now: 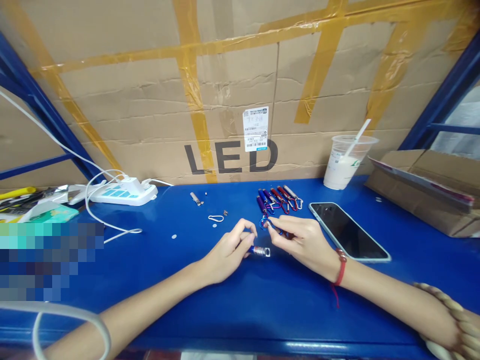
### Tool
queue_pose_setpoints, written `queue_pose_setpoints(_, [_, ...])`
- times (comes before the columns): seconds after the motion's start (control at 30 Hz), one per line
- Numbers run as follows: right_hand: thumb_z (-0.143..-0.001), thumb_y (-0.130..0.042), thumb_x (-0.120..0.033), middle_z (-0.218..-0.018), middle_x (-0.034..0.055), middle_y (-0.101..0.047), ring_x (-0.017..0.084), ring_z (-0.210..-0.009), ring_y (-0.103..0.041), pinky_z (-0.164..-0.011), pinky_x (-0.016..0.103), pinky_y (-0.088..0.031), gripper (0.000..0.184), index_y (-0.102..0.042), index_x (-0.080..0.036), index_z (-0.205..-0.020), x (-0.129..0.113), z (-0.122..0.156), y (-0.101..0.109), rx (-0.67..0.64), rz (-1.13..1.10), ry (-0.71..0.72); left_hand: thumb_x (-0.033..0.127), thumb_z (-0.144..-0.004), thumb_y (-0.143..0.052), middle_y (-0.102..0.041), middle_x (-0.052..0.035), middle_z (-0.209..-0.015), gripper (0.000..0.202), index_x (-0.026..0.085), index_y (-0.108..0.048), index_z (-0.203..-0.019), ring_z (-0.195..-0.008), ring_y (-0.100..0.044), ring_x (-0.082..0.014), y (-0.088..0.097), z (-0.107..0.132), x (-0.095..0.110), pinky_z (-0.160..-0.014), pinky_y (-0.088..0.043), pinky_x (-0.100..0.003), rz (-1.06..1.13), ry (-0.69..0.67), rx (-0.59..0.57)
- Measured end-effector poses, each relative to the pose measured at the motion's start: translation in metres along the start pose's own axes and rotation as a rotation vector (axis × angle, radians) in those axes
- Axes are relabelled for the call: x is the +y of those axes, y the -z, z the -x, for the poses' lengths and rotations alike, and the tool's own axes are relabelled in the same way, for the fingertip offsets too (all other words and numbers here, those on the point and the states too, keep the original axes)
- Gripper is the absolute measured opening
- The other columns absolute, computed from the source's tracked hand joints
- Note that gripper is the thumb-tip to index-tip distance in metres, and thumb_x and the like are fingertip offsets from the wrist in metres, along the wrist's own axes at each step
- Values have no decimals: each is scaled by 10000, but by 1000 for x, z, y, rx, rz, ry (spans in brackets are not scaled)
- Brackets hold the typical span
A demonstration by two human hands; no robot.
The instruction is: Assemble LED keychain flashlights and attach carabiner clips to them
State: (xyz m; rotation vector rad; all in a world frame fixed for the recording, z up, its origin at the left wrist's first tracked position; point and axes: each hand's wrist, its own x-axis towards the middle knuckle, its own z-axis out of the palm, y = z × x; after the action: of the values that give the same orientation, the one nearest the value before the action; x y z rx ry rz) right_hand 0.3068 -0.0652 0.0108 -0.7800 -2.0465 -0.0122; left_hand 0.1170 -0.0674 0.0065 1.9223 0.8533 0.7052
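My left hand (pixel 228 255) is closed around a small blue keychain flashlight (pixel 259 251), whose silver end with a loop points right. Pinched in the fingers of my right hand (pixel 300 235) is a blue carabiner clip (pixel 265 222), just above that end and apart from it. Beyond my right hand lies a row of several finished-looking keychain flashlights (pixel 275 195) in purple, blue, red and silver, with clips attached. A silver carabiner (pixel 216 218) rests farther left, beside a small metal piece (pixel 225 213). Behind it is a silver flashlight body (pixel 195 199).
A phone (pixel 348 230) lies right of my right hand. Behind it stand a plastic cup with a straw (pixel 341 165) and an open cardboard box (pixel 431 185). At left are a power strip (pixel 125 192) and a white cable (pixel 93 207). A large carton (pixel 150 110) forms the back.
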Motion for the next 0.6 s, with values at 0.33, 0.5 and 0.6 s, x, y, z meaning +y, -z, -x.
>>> queue_pose_setpoints(0.33, [-849, -486, -168, -538, -8, -448, 81, -466, -384, -460, 201, -360, 199, -653, -62, -844, 1, 3, 0, 18, 22, 76, 391, -903, -349, -366, 38, -688, 247, 194, -430, -1028, -639, -340, -102, 0, -2, -3, -629, -301, -230, -50, 2, 70])
queue_pose_setpoints(0.5, [-853, -483, -171, -565, 13, -498, 86, -481, -417, -477, 203, -385, 206, -650, -52, -866, 2, 3, 0, 12, 17, 74, 370, -902, -349, -433, 13, -742, 276, 175, -476, -1050, -681, -385, -112, 1, -2, -1, -672, -327, -238, -55, -22, 56])
queue_pose_setpoints(0.6, [-863, -469, -185, -573, 19, -515, 90, -485, -421, -481, 207, -393, 215, -648, -66, -868, 2, 3, 0, -15, 20, 71, 367, -898, -355, -454, 9, -755, 276, 169, -485, -1040, -694, -400, -116, 1, -2, 0, -689, -332, -240, -61, -21, 46])
